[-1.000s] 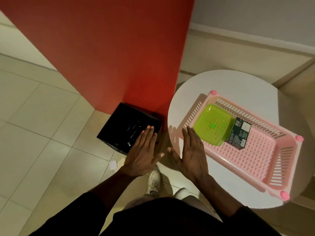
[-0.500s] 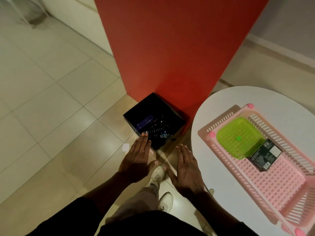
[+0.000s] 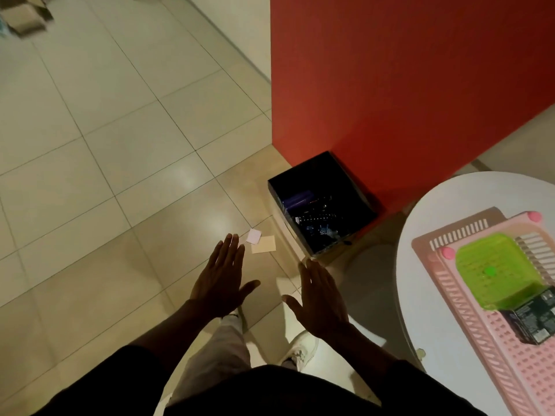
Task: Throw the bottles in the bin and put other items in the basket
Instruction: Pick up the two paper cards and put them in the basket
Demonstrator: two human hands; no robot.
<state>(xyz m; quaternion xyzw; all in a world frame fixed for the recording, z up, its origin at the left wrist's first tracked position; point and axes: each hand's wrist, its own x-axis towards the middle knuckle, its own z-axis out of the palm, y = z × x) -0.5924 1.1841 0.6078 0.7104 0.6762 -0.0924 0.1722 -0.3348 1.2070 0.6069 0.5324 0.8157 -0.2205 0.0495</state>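
Observation:
A black square bin stands on the floor against the red wall, with bottles lying inside it. On the round white table at the right sits a pink plastic basket holding a green lidded container and a dark box. My left hand and my right hand hover flat over the floor in front of the bin, fingers spread, holding nothing.
Two small paper scraps lie on the tiled floor left of the bin. The red wall rises behind the bin. My legs and white shoes are below the hands. Cardboard pieces lie at the far top left.
The view has swung left and away from the table, so the basket now sits at the right edge. Both hands stay empty and flat, now over the floor rather than by the table's edge.

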